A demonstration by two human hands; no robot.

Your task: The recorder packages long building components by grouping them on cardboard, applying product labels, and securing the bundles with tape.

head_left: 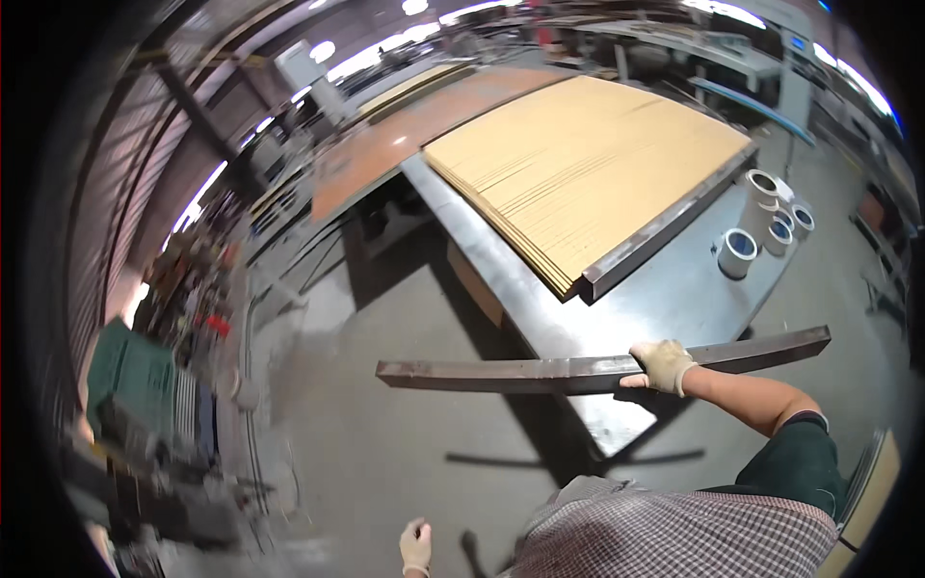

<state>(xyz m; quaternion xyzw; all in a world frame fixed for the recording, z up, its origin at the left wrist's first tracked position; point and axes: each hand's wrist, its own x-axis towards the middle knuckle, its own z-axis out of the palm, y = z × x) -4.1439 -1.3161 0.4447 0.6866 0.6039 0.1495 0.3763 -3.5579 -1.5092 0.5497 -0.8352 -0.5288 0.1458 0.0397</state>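
Note:
My right hand (660,366), in a pale work glove, is closed around a long dark metal bar (501,374). The bar is held level across the near corner of the metal table (617,424), above it, and both of its ends reach out past that corner. My left hand (416,549), gloved too, hangs low over the floor, away from the bar. Its fingers are loosely bent, slightly apart, with nothing in them. A stack of yellow sheets (588,164) lies on the table, and a second metal bar (670,222) runs along its right edge.
Several rolls of tape (738,252) stand on the table's right side. Behind the stack is a reddish-brown tabletop (385,159). A green object (130,376) and blurred clutter line the left wall. Below the table spreads a grey floor (337,453).

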